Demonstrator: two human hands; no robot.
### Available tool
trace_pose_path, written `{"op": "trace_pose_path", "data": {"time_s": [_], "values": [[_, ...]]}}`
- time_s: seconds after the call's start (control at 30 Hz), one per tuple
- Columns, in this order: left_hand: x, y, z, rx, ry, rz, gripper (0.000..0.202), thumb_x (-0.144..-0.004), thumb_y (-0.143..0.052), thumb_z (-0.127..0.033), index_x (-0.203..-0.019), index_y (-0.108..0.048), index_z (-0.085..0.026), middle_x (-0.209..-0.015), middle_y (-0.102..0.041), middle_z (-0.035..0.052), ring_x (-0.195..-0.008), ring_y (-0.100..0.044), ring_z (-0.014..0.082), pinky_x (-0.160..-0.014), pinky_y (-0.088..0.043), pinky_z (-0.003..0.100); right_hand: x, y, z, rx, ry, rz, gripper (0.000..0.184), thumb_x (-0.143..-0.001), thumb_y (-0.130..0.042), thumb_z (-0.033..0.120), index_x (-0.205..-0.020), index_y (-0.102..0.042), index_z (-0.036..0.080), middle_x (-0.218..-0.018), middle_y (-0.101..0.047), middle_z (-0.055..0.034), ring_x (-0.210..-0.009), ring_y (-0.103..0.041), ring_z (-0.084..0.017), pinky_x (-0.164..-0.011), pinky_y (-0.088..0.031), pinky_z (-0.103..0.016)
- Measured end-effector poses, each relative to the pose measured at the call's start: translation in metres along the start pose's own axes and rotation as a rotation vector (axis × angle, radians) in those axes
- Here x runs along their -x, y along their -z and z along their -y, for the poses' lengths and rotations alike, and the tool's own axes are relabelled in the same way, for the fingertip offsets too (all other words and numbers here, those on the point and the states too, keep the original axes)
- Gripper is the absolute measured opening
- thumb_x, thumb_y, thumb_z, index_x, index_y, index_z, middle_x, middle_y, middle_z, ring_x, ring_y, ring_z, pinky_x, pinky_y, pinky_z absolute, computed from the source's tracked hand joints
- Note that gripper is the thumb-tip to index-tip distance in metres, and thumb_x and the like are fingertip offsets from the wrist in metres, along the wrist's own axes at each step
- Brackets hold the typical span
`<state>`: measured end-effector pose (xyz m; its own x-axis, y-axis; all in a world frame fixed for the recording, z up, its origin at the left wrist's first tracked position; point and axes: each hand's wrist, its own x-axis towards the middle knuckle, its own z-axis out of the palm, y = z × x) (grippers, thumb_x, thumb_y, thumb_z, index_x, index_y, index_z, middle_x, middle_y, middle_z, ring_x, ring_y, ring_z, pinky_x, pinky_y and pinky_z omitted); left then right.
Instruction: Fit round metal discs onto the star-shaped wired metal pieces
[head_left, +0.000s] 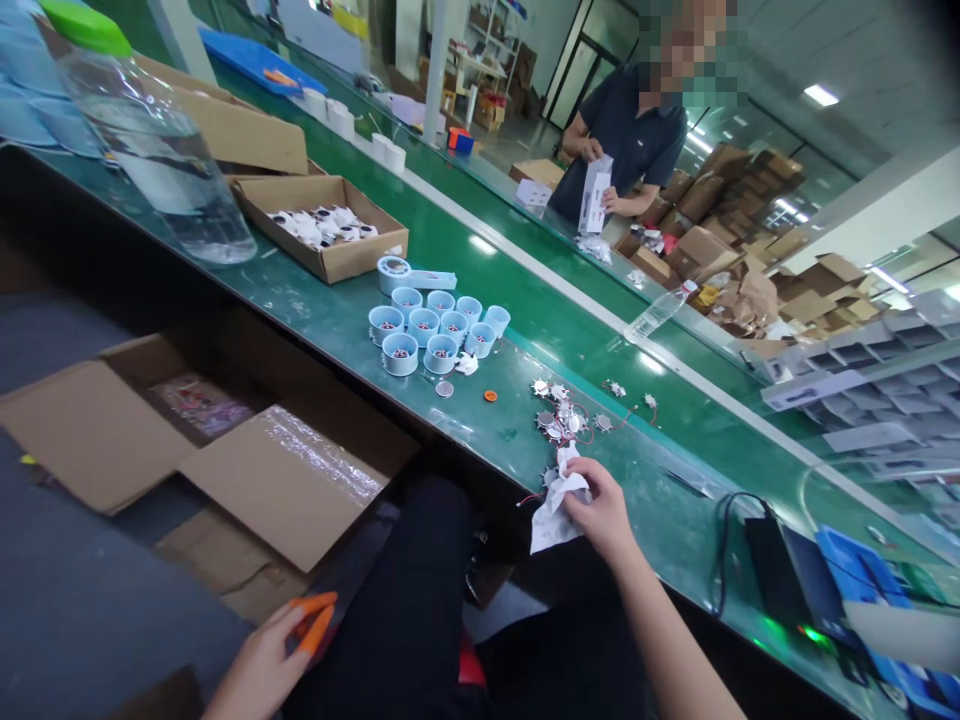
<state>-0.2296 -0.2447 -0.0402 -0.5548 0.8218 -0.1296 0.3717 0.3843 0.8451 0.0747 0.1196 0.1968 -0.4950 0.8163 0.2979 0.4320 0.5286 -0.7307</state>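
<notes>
My right hand (600,510) is at the near edge of the green bench, fingers pinched on a crumpled white paper packet (553,510) with thin red wires at its side. Just beyond it lies a heap of small star-shaped metal parts with red wires (564,418). My left hand (262,660) is low beside my lap, closed round orange-handled scissors (315,615). A cluster of several pale blue round cups (435,328) stands further left on the bench.
An open cardboard box (324,225) of small white parts and a big clear water jug (154,140) stand at the left. Opened cartons (225,450) lie on the floor. A black device with cable (780,575) sits right. Across the belt a person holds a white package (596,195).
</notes>
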Motion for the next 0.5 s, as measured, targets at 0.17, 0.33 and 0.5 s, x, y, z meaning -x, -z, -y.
{"op": "trace_pose_path", "data": {"time_s": [0.17,0.33,0.5], "values": [[0.005,0.013,-0.001,0.012,0.017,-0.043,0.027,-0.062,-0.064,-0.034,-0.081,-0.080,-0.025,-0.083,-0.081,0.0041,-0.072,-0.077,0.0262,-0.065,-0.063,0.030,0.001,-0.002,-0.001,-0.023,0.007,-0.012,0.017,-0.073,-0.066,0.015,-0.089,-0.068,0.022,-0.104,-0.070,-0.0081,-0.099,-0.068,-0.025,-0.088,-0.057,-0.038],[0.005,0.018,-0.015,0.062,0.022,-0.048,0.026,-0.063,-0.067,-0.037,-0.081,-0.082,-0.027,-0.083,-0.082,0.0028,-0.072,-0.078,0.0258,-0.065,-0.064,0.030,0.005,-0.003,-0.004,0.034,0.027,-0.058,0.014,-0.076,-0.065,0.017,-0.088,-0.068,0.022,-0.100,-0.070,-0.0071,-0.096,-0.068,-0.024,-0.085,-0.056,-0.037],[0.002,0.019,-0.028,0.089,0.013,-0.057,0.026,-0.061,-0.070,-0.044,-0.078,-0.082,-0.028,-0.082,-0.081,0.0029,-0.073,-0.078,0.0271,-0.066,-0.064,0.031,0.007,-0.007,-0.001,0.046,0.016,-0.128,0.013,-0.077,-0.065,0.020,-0.090,-0.069,0.022,-0.095,-0.071,-0.0060,-0.089,-0.068,-0.023,-0.079,-0.056,-0.035]]}}
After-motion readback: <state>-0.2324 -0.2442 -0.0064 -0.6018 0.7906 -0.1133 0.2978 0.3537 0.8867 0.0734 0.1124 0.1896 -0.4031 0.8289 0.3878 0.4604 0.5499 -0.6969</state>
